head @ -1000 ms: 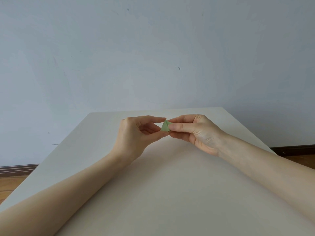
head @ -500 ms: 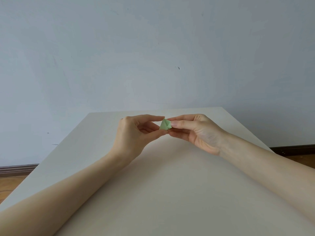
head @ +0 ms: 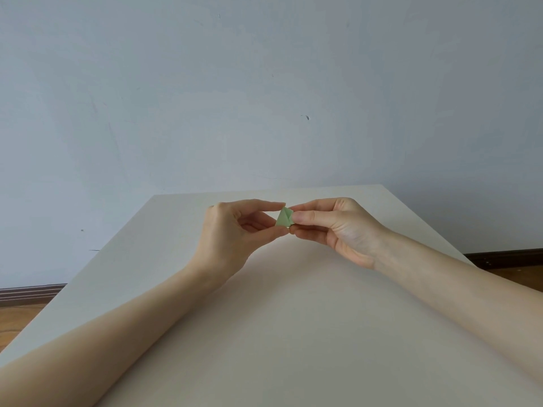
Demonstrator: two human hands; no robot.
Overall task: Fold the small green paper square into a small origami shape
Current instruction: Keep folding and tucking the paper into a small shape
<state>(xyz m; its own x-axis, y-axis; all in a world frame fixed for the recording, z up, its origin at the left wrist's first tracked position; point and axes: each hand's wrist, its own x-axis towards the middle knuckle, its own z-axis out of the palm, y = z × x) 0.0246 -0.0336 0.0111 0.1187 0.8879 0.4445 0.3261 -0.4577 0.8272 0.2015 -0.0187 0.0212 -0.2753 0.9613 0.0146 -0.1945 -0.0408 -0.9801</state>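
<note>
A small folded green paper (head: 283, 218) is held in the air above the far half of the table, between both hands. It shows creases and a pointed top. My left hand (head: 235, 230) pinches its left side between thumb and forefinger. My right hand (head: 335, 227) pinches its right side, with the thumb over the paper's right edge. Part of the paper is hidden behind the fingertips.
A plain beige table (head: 293, 333) lies under both forearms, its far edge close to a pale grey wall (head: 264, 98). Wooden floor (head: 17, 315) and dark skirting show at both sides.
The paper has turned slightly and more of its creased face shows. Both hands keep their pinch and stay almost in the same place.
</note>
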